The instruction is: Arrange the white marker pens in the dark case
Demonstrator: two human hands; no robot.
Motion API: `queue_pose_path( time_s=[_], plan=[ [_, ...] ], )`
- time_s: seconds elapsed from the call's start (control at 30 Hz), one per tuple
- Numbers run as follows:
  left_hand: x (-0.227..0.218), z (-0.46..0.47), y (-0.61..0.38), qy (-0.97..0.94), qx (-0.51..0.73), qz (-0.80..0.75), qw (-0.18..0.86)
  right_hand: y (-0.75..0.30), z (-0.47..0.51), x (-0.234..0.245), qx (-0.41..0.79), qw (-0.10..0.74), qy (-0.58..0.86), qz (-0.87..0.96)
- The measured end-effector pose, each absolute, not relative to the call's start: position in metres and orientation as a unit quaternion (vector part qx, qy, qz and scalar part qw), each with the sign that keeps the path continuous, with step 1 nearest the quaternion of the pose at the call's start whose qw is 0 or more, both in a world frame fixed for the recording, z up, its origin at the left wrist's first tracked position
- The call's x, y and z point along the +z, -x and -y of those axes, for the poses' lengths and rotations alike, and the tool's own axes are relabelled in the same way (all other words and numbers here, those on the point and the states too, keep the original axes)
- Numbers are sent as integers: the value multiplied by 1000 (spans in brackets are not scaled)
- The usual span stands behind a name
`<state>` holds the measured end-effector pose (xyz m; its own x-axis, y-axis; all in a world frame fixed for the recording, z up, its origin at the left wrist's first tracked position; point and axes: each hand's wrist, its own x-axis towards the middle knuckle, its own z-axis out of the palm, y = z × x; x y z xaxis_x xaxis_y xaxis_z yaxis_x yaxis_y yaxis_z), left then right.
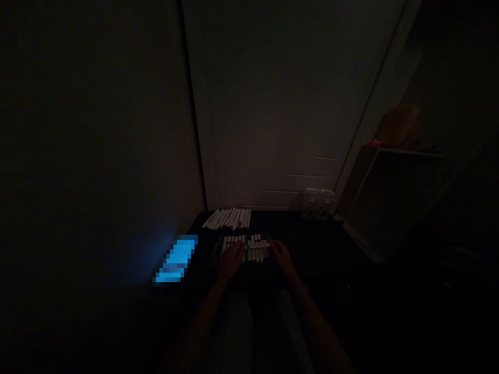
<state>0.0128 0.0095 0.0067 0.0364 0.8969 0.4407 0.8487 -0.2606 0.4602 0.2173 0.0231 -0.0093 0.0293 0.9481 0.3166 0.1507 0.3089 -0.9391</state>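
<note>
A white marker (259, 245) lies crosswise between my two hands, above rows of white markers (255, 255) in a case on the dark table. Its right end is pinched by my right hand (281, 254). My left hand (233, 255) has its fingers closed near the marker's other end, over the left part of the rows; the dim light hides whether it grips anything. Behind the case, a loose group of white markers (228, 218) lies side by side, some with coloured ends.
A bright blue, pixelated screen (176, 261) glows at the left. Two clear plastic containers (318, 203) stand at the table's back right, against the pale wall panel. To the right is a shelf unit (405, 150) with things on top. Most of the room is very dark.
</note>
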Motion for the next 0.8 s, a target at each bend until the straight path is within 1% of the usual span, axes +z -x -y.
queue_pose_path(
  time_s=[0.27, 0.8],
  plan=[
    [1, -12, -11, -718, 331, -611, 29, -217, -22, -9, 361, 547, 460, 600],
    [6, -9, -13, -722, 333, -606, 31, -217, -25, -12, 362, 548, 460, 598]
  ],
)
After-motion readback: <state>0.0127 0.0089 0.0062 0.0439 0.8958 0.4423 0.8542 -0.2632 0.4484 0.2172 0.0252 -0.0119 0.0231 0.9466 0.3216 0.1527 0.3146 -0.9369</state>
